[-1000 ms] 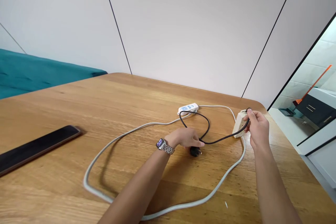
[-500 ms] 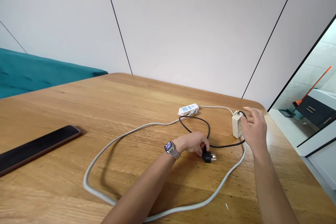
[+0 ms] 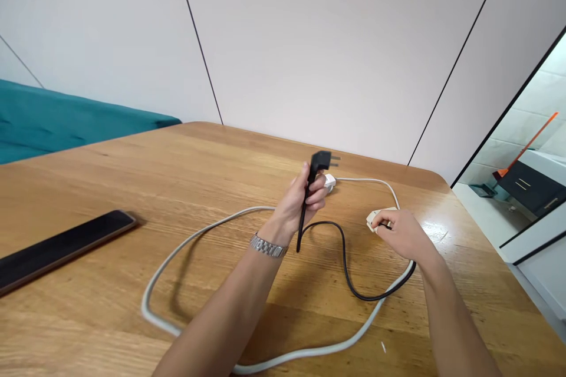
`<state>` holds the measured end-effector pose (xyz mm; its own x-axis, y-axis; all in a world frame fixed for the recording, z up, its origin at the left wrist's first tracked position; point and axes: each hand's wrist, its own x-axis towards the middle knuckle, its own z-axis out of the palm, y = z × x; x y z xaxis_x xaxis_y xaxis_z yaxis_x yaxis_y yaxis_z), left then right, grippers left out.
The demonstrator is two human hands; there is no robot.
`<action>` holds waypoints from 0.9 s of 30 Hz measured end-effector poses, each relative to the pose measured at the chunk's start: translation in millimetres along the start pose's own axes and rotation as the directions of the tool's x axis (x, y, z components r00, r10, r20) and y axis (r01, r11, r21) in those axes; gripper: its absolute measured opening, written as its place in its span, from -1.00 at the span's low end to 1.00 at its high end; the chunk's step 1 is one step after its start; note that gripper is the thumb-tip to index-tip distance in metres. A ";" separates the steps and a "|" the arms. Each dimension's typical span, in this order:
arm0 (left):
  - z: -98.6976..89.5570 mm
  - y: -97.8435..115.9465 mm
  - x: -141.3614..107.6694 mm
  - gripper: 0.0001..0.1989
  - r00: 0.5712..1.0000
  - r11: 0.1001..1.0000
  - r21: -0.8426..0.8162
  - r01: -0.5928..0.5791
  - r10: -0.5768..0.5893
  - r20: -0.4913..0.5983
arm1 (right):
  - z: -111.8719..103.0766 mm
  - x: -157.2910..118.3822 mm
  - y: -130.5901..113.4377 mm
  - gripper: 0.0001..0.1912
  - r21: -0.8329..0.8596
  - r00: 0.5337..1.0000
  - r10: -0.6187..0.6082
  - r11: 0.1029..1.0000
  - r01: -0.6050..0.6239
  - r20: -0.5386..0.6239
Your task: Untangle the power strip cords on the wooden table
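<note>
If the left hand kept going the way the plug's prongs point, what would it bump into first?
The left hand holds the black plug raised, prongs pointing right, level above the table. Nothing stands in that line up to the wall on the right. The way looks free, though depth is hard to judge.

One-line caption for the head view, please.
Left hand lifts a black plug by its cord; right hand rests on a cream adapter on the wooden table.

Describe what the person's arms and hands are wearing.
Both forearms are bare, with no sleeves in view and no gloves. The left hand has a silver metal link watch band around its wrist. The right hand and its wrist carry nothing visible: no watch or bracelet.
</note>
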<state>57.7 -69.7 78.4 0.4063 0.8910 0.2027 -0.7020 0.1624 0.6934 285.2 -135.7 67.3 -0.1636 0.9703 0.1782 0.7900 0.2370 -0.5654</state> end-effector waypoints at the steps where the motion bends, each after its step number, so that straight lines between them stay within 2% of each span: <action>1: 4.8 4.1 -1.3 -0.67 0.998 0.999 -0.022 -0.046 0.045 -0.038 | 1.4 0.6 -0.7 -0.79 -0.025 1.000 0.008 1.000 -0.007 0.021; 5: 21.5 16.5 -11.2 -0.73 0.970 0.981 0.016 -0.194 0.194 -0.148 | 5.8 1.4 0.0 -0.77 -0.123 0.989 0.057 0.992 -0.040 0.134; 7: 28.8 19.2 -17.1 -0.72 0.966 0.982 0.082 -0.171 0.184 -0.185 | 7.8 0.8 0.0 -0.75 -0.174 0.987 0.058 0.984 -0.032 0.151; 10: 39.9 19.7 -24.7 -0.71 0.974 0.986 0.153 -0.066 0.097 -0.204 | 11.0 -0.8 -3.4 -0.72 -0.234 0.983 0.058 0.972 -0.016 0.173; 13: 50.7 19.2 -31.2 -0.70 0.980 0.997 0.078 -0.016 0.030 -0.194 | 14.9 -2.3 -9.2 -0.73 -0.310 0.974 0.080 0.951 -0.010 0.212; 15: 56.9 20.3 -35.7 -0.66 0.980 0.999 -0.007 -0.033 0.031 -0.197 | 17.5 -2.6 -12.0 -0.74 -0.357 0.968 0.101 0.934 -0.012 0.231; 20: 67.7 31.2 -50.8 -0.61 0.953 0.969 -0.117 -0.216 0.183 -0.243 | 20.0 -2.9 -14.9 -0.79 -0.418 0.954 0.145 0.908 -0.022 0.264; 23: 74.0 39.0 -61.0 -0.61 0.937 0.958 -0.098 -0.271 0.240 -0.254 | 21.2 -5.4 -24.1 -0.81 -0.487 0.964 0.160 0.873 -0.037 0.214; 25: 79.6 42.1 -66.4 -0.62 0.940 0.960 -0.066 -0.271 0.249 -0.235 | 26.7 -8.3 -36.3 -0.73 -0.546 0.983 0.108 0.838 -0.012 0.145; 27: 85.8 44.0 -70.3 -0.61 0.942 0.960 -0.041 -0.278 0.264 -0.208 | 37.8 -11.4 -50.5 -0.65 -0.547 0.990 0.027 0.836 0.053 0.137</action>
<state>48.5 -161.6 154.0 0.0758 0.9701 0.2306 -0.8104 -0.0748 0.5810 224.8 -156.9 63.4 -0.2221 0.9737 0.0507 0.9745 0.2234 -0.0228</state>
